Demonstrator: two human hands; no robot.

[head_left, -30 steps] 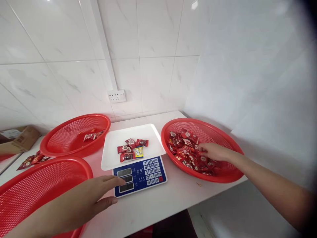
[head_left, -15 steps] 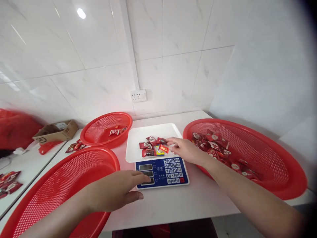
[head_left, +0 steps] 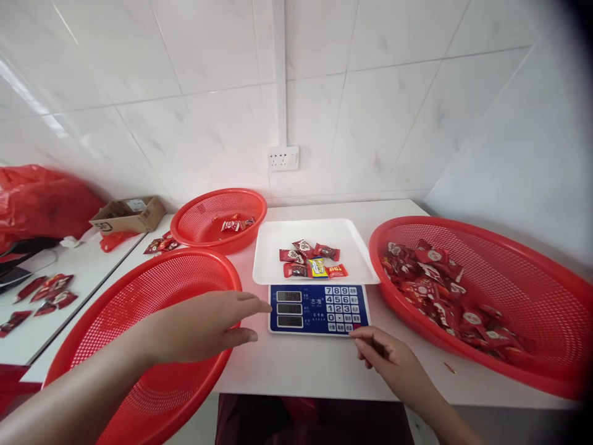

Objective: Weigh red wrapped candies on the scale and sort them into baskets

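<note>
A white electronic scale with a blue keypad panel (head_left: 318,315) stands before me. On its white tray (head_left: 273,235) lie several dark-red wrapped candies (head_left: 303,248), a yellow wrapped candy (head_left: 318,267) and a small bright-red one (head_left: 337,271). My left hand (head_left: 199,324) hovers over the rim of the near red basket (head_left: 231,278), left of the scale's displays, open with fingers stretched forward and nothing in it. My right hand (head_left: 389,358) is at the scale's lower right corner, a fingertip by the red key. Its fingers are loosely bent and apart, with nothing visible in them.
At right stands a large red basket (head_left: 546,290) holding many dark-red candies. A smaller red basket (head_left: 194,216) with some candies is behind left. Farther left are a cardboard box (head_left: 132,219), a red plastic bag (head_left: 46,204) and loose candies (head_left: 53,287). A socket (head_left: 283,159) is on the wall.
My right hand has let go of the small bright-red candy on the tray and drawn back to the scale's lower right corner. My left hand has moved off the displays. The view has shifted.
</note>
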